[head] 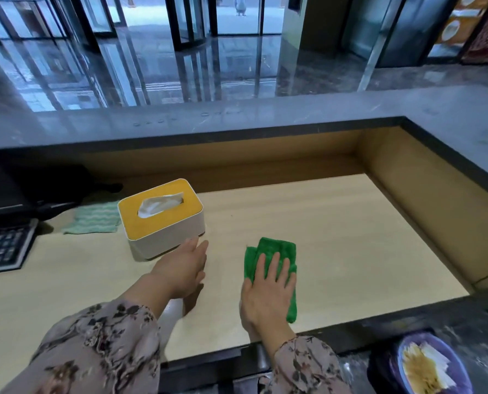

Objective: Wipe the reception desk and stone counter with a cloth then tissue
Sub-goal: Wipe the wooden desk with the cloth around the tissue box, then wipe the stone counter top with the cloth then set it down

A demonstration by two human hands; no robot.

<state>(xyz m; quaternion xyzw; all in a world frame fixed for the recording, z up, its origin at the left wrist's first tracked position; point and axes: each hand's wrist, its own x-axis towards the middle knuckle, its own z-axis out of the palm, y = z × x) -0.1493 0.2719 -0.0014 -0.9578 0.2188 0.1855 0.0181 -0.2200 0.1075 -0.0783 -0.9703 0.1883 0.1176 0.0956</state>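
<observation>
A folded green cloth (277,253) lies on the pale wooden reception desk (336,228), and my right hand (268,291) presses flat on it with fingers spread. My left hand (184,268) reaches out with straight fingers, its tips beside the near right corner of a white tissue box (163,218) with a yellow lid and a tissue poking out. Whether it touches the box I cannot tell. The grey stone counter (237,120) runs along the back and down the right side, raised above the desk.
A pale green wavy-patterned cloth (95,218) lies left of the tissue box. A black keyboard (4,245) and monitor base (12,200) stand at the left. A bin with a purple liner (425,362) holding paper waste sits below the desk's near right edge.
</observation>
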